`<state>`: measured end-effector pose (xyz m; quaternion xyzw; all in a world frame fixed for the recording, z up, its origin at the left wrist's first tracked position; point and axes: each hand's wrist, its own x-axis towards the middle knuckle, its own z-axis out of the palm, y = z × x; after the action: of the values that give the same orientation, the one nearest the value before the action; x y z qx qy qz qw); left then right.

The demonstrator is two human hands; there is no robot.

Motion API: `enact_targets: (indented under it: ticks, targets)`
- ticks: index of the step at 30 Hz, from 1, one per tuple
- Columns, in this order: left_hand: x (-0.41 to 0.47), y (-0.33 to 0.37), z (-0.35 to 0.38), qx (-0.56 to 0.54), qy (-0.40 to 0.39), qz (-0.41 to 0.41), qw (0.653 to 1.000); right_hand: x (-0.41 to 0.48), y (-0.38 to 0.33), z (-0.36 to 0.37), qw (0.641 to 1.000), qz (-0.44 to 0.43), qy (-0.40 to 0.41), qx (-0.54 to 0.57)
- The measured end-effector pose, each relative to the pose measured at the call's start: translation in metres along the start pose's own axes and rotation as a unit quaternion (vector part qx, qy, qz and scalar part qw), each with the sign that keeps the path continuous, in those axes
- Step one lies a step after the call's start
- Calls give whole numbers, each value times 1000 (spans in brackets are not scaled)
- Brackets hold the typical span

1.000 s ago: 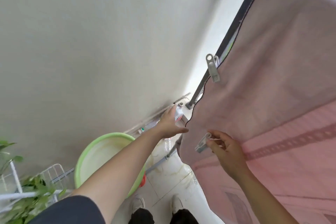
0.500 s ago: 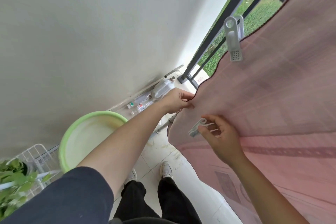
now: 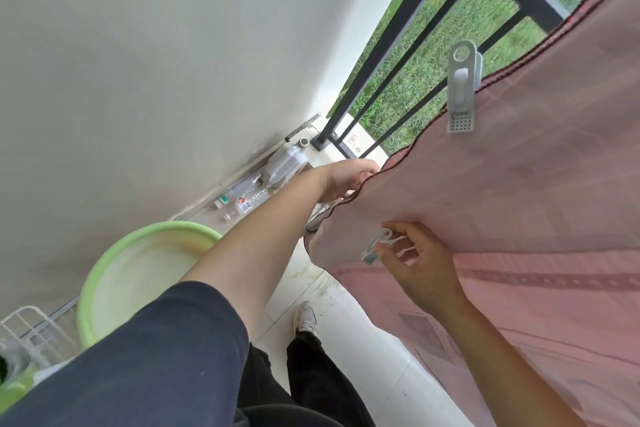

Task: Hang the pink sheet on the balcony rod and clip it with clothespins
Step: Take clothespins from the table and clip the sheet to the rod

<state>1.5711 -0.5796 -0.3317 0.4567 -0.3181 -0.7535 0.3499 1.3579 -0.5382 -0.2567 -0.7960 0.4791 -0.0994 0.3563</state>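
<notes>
Presently listed: pink sheet [image 3: 519, 201], thin woven cloth with a dark stitched hem, hanging down from the upper right across the top bar of the black railing [image 3: 408, 21]. Its upper end runs out of view. Judged light, soft and limp. It would sag and slide rather than hold a shape, so it is best taken at the hem, where the stitching gives firmer purchase. One white clothespin [image 3: 462, 87] is already clamped on the hem, high up. Left hand [image 3: 346, 180]: fingers curled round the hem lower down, drawing it taut, with the fingertips hidden behind the cloth. Right hand [image 3: 419, 267]: thumb and forefinger pinch a second clothespin [image 3: 375, 248] against the face of the sheet, the other fingers loosely spread. Pin judged small, stiff and springy, and is to be squeezed at its tail. Also present: green basin [image 3: 138, 270] on the floor.
</notes>
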Motion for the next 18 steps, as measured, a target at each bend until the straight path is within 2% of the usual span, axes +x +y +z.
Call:
enact_targets:
  ticks: [2, 3, 7, 10, 12, 16, 18]
  targets:
    - [3, -4, 3, -13, -48, 7, 999, -2, -2, -1, 1000, 4, 12, 8]
    - [2, -6, 2, -35, -46, 16, 998, -3, -2, -2, 1000, 7, 20, 16]
    - [2, -15, -4, -91, 36, 67, 993, -7, -4, -1, 998, 17, 44, 46]
    - [9, -15, 0, -100, 137, 85, 982, -9, -7, 1, 998, 10, 51, 44]
    - [12, -19, 0, -91, 176, 101, 975, -10, -14, 3, 998, 6, 47, 46]
    - [-1, -25, 4, -49, 185, 116, 975, 3, -37, 1, 1000, -17, -19, 19]
    - [-7, -27, 5, -45, 174, 110, 978, 15, -45, -4, 999, -26, -26, -3]
